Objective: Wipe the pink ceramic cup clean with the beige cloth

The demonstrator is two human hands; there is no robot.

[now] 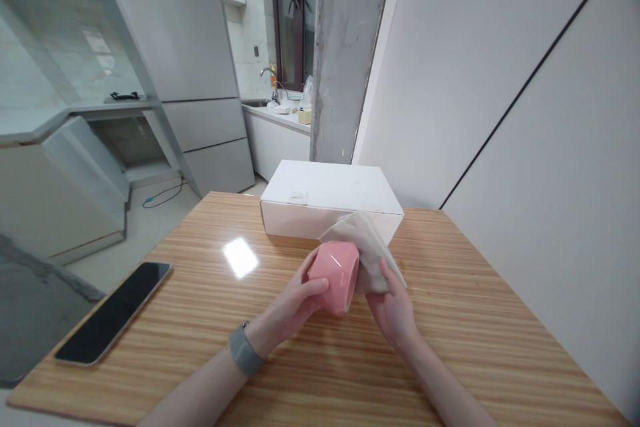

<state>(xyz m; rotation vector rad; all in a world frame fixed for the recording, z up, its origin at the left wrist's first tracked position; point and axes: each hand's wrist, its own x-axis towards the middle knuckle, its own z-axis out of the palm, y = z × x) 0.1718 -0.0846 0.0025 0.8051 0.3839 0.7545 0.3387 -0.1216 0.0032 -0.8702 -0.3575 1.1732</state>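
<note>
1 glossy pink cup (334, 275), tipped sideways w/ rim facing R, held in L hand (296, 300); R hand (395, 312) grips beige cloth (371, 248).

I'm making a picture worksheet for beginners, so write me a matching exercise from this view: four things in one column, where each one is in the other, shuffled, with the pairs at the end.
Things
1. pink cup
2. cloth
3. phone
4. white box

Places
A. at the far side of the table, beyond both hands
B. in the left hand, tipped with its opening to the right
C. flat near the table's left edge, dark screen up
D. in the right hand

Pairs: 1-B, 2-D, 3-C, 4-A
</note>
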